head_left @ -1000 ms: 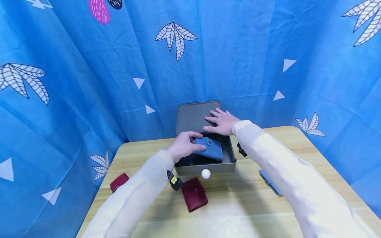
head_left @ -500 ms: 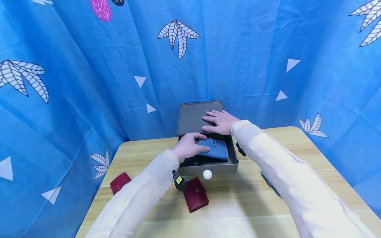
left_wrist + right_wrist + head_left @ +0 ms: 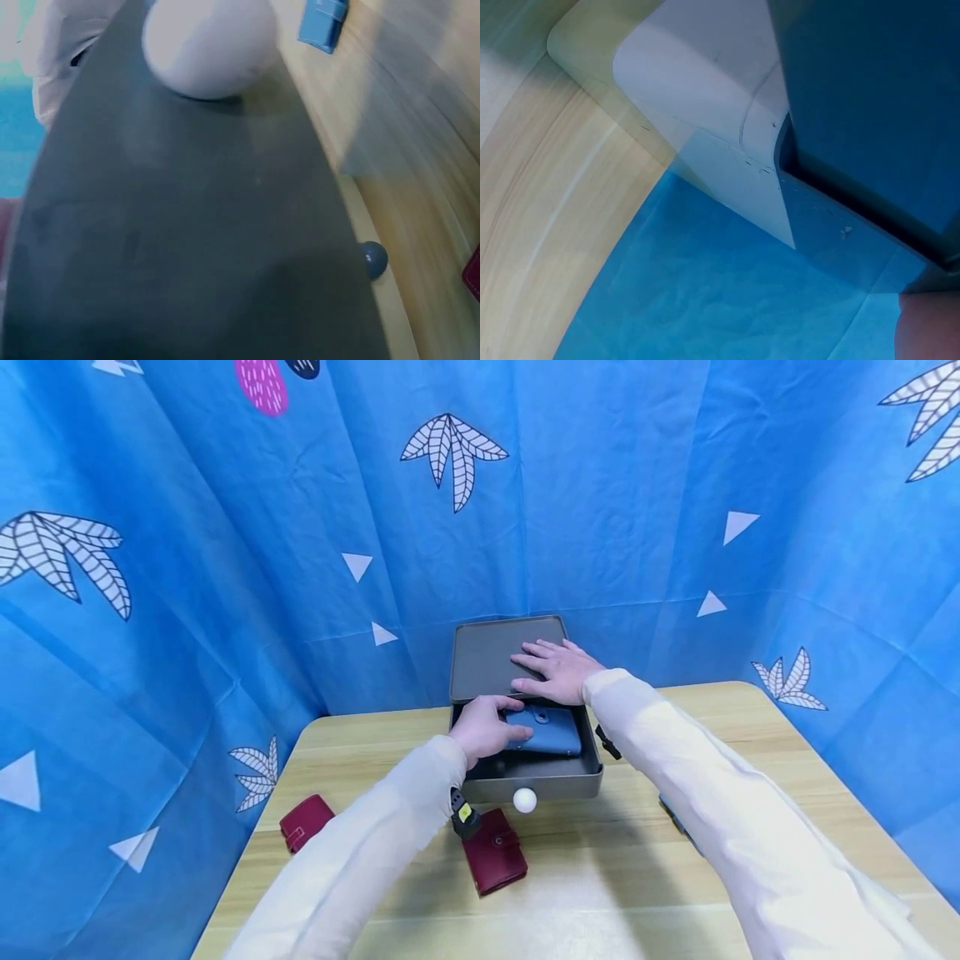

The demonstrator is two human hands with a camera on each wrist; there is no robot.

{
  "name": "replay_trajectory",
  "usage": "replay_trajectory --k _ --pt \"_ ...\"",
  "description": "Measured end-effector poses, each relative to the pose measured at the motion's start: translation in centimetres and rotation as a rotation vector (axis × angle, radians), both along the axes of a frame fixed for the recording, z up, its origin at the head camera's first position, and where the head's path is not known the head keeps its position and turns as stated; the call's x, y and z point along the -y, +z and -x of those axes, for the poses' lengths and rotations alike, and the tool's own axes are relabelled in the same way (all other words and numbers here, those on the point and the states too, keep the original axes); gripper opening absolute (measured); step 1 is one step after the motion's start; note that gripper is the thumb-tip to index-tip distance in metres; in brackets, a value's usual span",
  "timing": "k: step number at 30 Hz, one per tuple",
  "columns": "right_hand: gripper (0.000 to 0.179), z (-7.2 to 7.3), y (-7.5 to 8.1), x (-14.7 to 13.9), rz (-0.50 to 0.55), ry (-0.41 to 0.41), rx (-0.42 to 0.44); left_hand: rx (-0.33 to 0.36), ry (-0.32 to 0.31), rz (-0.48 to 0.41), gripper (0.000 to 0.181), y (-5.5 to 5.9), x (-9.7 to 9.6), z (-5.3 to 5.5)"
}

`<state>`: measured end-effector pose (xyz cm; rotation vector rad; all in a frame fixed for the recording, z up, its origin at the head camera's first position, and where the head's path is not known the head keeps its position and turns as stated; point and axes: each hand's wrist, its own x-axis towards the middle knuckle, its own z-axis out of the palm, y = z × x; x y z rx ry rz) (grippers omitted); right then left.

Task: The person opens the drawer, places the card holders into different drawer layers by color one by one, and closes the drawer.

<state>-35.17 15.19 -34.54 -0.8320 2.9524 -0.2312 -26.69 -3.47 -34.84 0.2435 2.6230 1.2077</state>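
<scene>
A blue snap-strap wallet (image 3: 557,733) lies nearly level inside a dark grey box (image 3: 558,787) at the back of the table. My left hand (image 3: 482,727) pinches its left end, thumb on top and fingers at the far edge. The box's lid (image 3: 483,653) stands raised at the rear, where my right hand (image 3: 558,672) rests with spread fingers. A white round knob (image 3: 525,800) sits on the box front, seen large in the left wrist view. In the right wrist view the box's outer corner (image 3: 705,97) shows, and a fingertip (image 3: 930,326) at lower right.
A dark red wallet (image 3: 497,860) lies in front of the box, partly behind my left wrist strap. Another red wallet (image 3: 306,820) is at the left. A blue wallet (image 3: 675,817) at the right is mostly hidden by my right sleeve. Blue curtain (image 3: 600,527) hangs behind the table.
My left hand has shifted right with the blue wallet, which has gone from tilted to nearly level inside the box. The right hand has stayed on the lid.
</scene>
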Motion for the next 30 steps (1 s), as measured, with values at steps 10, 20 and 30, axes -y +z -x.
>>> replay_trajectory --k 10,20,30 --pt "0.078 0.4 -0.6 -0.1 0.005 0.0 -0.006 -0.047 0.011 0.077 0.049 -0.3 -0.8 -0.1" --pt "0.077 0.6 -0.5 -0.3 -0.003 -0.001 -0.011 -0.086 0.019 0.162 0.049 -0.2 -1.6 0.1" --pt "0.081 0.8 -0.8 -0.3 -0.009 -0.005 -0.016 -0.099 -0.046 0.27 0.067 -0.3 -1.9 0.0"
